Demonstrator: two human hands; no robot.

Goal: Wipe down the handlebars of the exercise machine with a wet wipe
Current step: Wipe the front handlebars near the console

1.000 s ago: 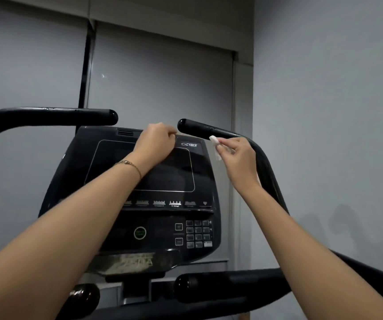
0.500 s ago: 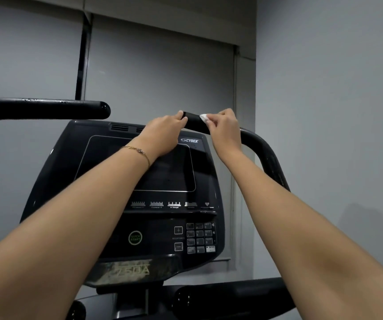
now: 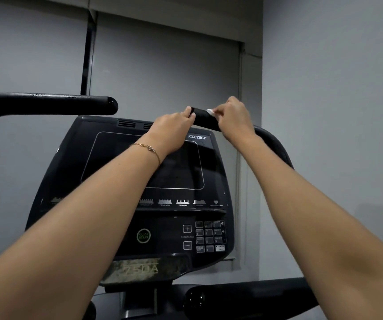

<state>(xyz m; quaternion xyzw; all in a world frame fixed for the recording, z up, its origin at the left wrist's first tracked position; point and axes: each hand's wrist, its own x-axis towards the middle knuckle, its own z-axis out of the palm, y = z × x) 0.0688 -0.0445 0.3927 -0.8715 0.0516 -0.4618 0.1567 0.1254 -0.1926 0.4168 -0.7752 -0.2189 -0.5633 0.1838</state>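
The black right handlebar (image 3: 203,120) of the exercise machine curves up from the right and ends above the console. My left hand (image 3: 174,130) grips its tip with the fingers closed round it. My right hand (image 3: 233,117) is wrapped over the bar just behind, pressing a small white wet wipe (image 3: 210,111) against it; only a corner of the wipe shows. The left handlebar (image 3: 47,103) stretches across the upper left, untouched.
The dark console (image 3: 139,188) with its screen and keypad stands right below my hands. A lower black grip (image 3: 243,299) runs across the bottom right. Grey walls stand close behind and to the right of the machine.
My right hand carried the wipe from beside the bar up onto it. My left hand moved from the console top to the tip of the right handlebar and closed on it.
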